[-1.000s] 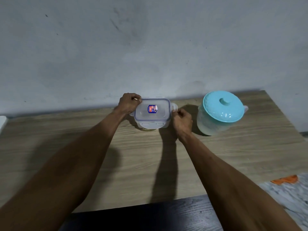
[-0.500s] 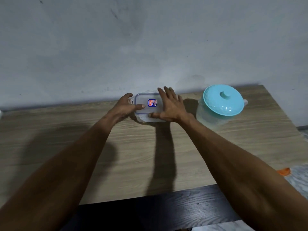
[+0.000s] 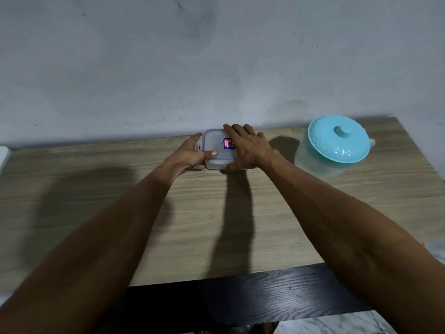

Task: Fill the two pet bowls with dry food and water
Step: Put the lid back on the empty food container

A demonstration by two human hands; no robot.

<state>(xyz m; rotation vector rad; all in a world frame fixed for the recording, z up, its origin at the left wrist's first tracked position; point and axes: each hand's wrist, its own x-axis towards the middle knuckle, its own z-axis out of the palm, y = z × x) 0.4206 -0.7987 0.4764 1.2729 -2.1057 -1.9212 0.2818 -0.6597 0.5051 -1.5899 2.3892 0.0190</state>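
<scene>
A small clear plastic container point(image 3: 215, 146) with a snap-on lid and a red and blue sticker sits at the back of the wooden table point(image 3: 192, 213), close to the wall. My left hand point(image 3: 190, 156) grips its left side, thumb on the lid. My right hand point(image 3: 248, 147) lies flat over the right half of the lid, fingers spread toward the wall, thumb at the front edge. What the container holds cannot be made out. To the right stands a translucent jug with a turquoise lid point(image 3: 338, 142). No pet bowls are in view.
A grey wall rises directly behind the table. A dark wooden surface point(image 3: 265, 300) lies below the table's front edge. A white object point(image 3: 3, 155) shows at the far left edge, and pale marbled floor point(image 3: 337, 325) at the bottom right.
My right hand moved from the container's right clip onto the top of the lid and now presses flat there. My left hand shifted to grip the left side. The view tilted up.
</scene>
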